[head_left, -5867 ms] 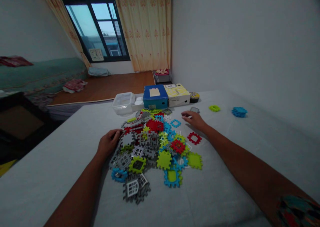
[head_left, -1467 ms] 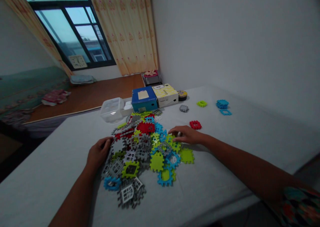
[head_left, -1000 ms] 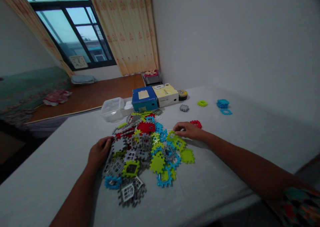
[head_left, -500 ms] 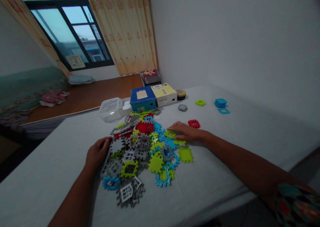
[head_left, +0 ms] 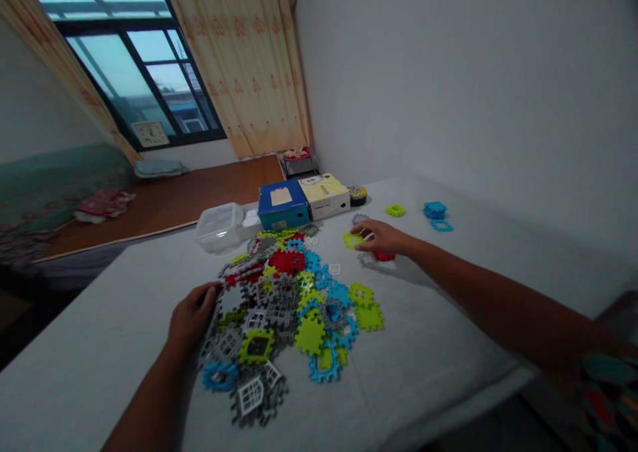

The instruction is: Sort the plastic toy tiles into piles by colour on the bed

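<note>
A heap of flat toothed plastic tiles [head_left: 284, 306] in grey, green, blue and red lies on a grey-covered table [head_left: 448, 345]. My left hand [head_left: 192, 314] rests curled against the heap's left edge, fingers touching grey tiles. My right hand [head_left: 381, 236] is stretched out beyond the heap, pinching a light green tile [head_left: 351, 240] held just above the cloth. A red tile [head_left: 383, 256] lies under that hand, partly hidden. Farther back sit a grey tile [head_left: 357, 219], a green tile [head_left: 395, 210] and a small stack of blue tiles [head_left: 434, 210] with a blue frame [head_left: 441, 226] beside it.
At the table's far edge stand a clear plastic tub [head_left: 219, 226], a blue box [head_left: 283, 204], a yellow-and-white box [head_left: 326, 196] and a round tin [head_left: 357, 194]. A white wall runs along the right. Beyond are a wooden platform, curtains and a window.
My right hand has lifted a light green tile out of the heap and carried it back and to the right, over the red tile. My left hand has stayed at the heap.
</note>
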Available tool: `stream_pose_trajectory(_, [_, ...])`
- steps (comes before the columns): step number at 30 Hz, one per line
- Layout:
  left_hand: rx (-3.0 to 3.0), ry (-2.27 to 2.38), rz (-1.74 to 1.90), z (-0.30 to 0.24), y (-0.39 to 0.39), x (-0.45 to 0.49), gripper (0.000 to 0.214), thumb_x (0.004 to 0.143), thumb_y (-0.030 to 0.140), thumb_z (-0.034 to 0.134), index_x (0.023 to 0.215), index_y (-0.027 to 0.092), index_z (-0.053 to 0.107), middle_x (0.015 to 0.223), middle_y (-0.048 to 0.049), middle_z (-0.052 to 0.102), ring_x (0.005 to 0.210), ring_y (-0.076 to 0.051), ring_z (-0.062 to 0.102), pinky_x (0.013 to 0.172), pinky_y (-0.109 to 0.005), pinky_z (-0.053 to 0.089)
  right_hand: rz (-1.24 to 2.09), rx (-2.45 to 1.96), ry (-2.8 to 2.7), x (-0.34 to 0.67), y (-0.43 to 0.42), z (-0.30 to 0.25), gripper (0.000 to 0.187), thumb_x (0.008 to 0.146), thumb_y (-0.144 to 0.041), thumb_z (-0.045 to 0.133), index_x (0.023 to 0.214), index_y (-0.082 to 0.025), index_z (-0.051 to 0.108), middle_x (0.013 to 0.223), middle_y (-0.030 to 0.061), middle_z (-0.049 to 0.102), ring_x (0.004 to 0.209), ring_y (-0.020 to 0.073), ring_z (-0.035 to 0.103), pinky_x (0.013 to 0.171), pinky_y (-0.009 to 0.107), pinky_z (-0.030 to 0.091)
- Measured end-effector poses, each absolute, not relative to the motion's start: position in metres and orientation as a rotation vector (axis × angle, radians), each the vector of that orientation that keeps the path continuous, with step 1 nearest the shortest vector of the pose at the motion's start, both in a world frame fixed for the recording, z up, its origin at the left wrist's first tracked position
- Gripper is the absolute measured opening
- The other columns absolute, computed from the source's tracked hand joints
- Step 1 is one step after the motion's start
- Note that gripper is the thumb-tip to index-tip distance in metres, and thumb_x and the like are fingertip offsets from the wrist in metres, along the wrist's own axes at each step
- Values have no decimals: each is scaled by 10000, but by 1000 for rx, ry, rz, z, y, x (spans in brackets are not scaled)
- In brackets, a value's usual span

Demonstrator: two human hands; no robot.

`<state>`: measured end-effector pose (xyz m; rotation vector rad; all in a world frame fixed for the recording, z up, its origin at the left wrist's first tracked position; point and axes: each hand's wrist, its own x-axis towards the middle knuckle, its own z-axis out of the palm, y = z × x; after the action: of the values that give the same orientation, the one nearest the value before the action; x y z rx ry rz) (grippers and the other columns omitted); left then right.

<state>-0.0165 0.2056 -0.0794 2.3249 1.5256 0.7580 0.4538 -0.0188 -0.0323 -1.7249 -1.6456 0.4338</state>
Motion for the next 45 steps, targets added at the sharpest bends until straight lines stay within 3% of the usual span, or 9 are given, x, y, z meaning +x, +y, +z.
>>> stream_pose_trajectory(5, [2299, 1530, 753, -78, 202, -15, 505, 829, 537, 443, 1076, 217, 747, 1049, -65, 778, 955, -256, 716, 809, -323, 551, 140, -2113, -1309, 536, -6, -17, 405, 685, -283, 826, 1064, -198, 712, 1081, 78, 722, 905, 207, 679, 824, 317, 541])
stream_pose_trajectory(10, [2280, 1524, 741, -75, 199, -15, 519, 827, 534, 438, 1094, 208, 742, 1062, -70, 776, 966, -253, 715, 832, -323, 548, -65, -2256, -825, 598, -11, -52, 326, 825, -380, 699, 1049, -144, 698, 1034, 123, 722, 866, 213, 667, 737, 302, 523])
stream_pose_trajectory(21, [2281, 1483, 799, -73, 196, -15, 459, 811, 518, 470, 1034, 230, 750, 1049, -53, 781, 985, -250, 715, 867, -323, 552, -181, -2536, -670, 619, 7, -92, 662, 745, -604, 715, 1219, -144, 656, 1243, 211, 620, 1128, 334, 608, 877, 392, 488])
stream_pose_trajectory(25, [2274, 1486, 783, -73, 196, -15, 469, 812, 519, 472, 1047, 221, 748, 1065, -58, 777, 986, -243, 716, 870, -313, 553, -86, -2587, -705, 621, 2, -99, 731, 739, -536, 754, 1321, -135, 570, 1217, 205, 650, 1105, 324, 632, 851, 368, 501])
stream_pose_trajectory(29, [2279, 1488, 787, -73, 196, -15, 473, 806, 526, 476, 1039, 218, 748, 1058, -58, 778, 1002, -244, 713, 872, -309, 553, -33, -2598, -704, 605, 0, -91, 616, 808, -461, 714, 1309, -144, 545, 1149, 188, 675, 1029, 294, 653, 798, 345, 513])
stream_pose_trajectory(33, [2282, 1494, 778, -72, 194, -14, 480, 816, 523, 467, 1048, 211, 747, 1071, -65, 776, 1001, -248, 712, 864, -314, 555, 13, -2441, -979, 571, 5, -58, 568, 836, -422, 686, 1298, -131, 527, 1137, 212, 645, 1003, 300, 625, 809, 395, 523])
stream_pose_trajectory(38, [2290, 1503, 782, -69, 193, -13, 453, 816, 502, 470, 1035, 225, 753, 1046, -53, 782, 977, -249, 716, 847, -317, 556, 153, -2161, -1397, 511, 21, -28, 516, 793, -486, 724, 1220, -217, 615, 1134, 109, 674, 1020, 261, 607, 863, 381, 520])
stream_pose_trajectory(42, [2278, 1515, 780, -69, 192, -12, 453, 815, 498, 477, 1042, 220, 752, 1031, -56, 783, 949, -245, 719, 833, -313, 558, 580, -1796, -1851, 451, 20, -21, 344, 791, -435, 744, 1053, -215, 708, 993, 40, 732, 907, 189, 660, 836, 301, 523])
stream_pose_trajectory(45, [2277, 1523, 786, -69, 192, -12, 449, 816, 503, 479, 1041, 228, 754, 1024, -50, 784, 946, -240, 719, 836, -310, 558, 1033, -1373, -2235, 421, 4, -12, 455, 779, -488, 759, 1117, -189, 696, 1060, 55, 729, 914, 172, 669, 798, 273, 523])
